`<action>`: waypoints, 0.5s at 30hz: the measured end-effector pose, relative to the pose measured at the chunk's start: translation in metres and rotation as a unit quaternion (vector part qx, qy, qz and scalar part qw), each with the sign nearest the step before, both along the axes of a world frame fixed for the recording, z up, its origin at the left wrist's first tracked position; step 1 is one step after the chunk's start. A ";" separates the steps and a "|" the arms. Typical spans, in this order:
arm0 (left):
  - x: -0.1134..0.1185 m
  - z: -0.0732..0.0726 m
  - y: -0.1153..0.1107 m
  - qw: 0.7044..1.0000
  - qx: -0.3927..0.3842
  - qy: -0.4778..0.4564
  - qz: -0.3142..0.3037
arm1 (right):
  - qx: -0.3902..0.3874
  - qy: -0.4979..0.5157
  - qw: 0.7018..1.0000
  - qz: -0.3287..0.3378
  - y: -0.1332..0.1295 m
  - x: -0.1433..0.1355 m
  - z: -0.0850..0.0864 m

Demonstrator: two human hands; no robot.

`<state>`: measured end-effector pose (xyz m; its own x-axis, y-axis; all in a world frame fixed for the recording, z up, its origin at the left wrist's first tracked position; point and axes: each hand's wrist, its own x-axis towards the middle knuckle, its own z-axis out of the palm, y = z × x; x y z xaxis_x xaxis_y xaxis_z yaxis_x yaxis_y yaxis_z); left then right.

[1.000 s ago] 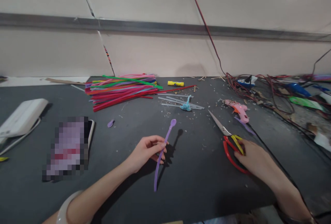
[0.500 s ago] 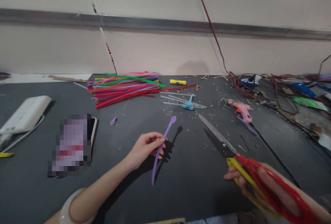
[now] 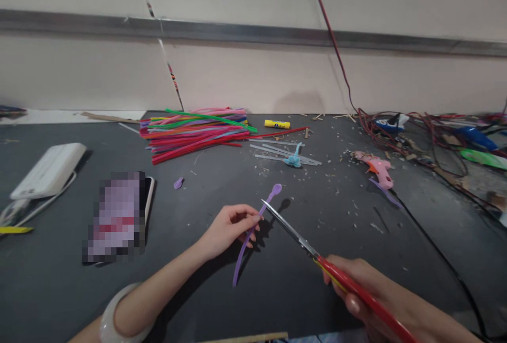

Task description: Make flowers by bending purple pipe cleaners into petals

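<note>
A purple pipe cleaner [image 3: 240, 261] with a flattened loop at its upper end is pinched between the thumb and fingers of my left hand [image 3: 237, 225]. My right hand [image 3: 362, 285] is wrapped round the red and yellow handles of a pair of scissors [image 3: 291, 231]. The blade tips are at the purple stem, just below the loop and above my left fingertips. A small separate purple loop [image 3: 178, 183] lies on the dark table to the left. Beyond my hands, a light blue twisted piece [image 3: 293, 160] rests on several pale sticks.
A bundle of coloured pipe cleaners [image 3: 198, 134] and a yellow glue stick [image 3: 277, 124] lie near the wall. At right are a pink glue gun [image 3: 379, 168] with its black cable and tangled red wires [image 3: 370, 129]. A phone [image 3: 119, 216] and white power bank [image 3: 49, 170] lie left.
My right hand has moved left with the scissors, bringing their tips to the purple stem. The scissors have turned edge-on and their blades look closer together. My left hand keeps its pinch.
</note>
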<state>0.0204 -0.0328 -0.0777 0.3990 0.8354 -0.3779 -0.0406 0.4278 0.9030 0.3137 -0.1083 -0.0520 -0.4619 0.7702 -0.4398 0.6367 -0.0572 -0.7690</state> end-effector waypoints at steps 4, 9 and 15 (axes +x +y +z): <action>0.000 -0.004 -0.001 0.999 0.006 0.017 -0.033 | -0.047 0.022 0.998 0.020 0.022 -0.036 0.037; 0.000 -0.005 -0.002 0.998 0.002 0.029 -0.048 | -0.116 0.047 0.992 -0.002 0.020 -0.039 0.031; 0.001 -0.004 -0.002 0.998 -0.002 0.030 -0.052 | -0.117 0.032 0.993 0.000 0.024 -0.040 0.033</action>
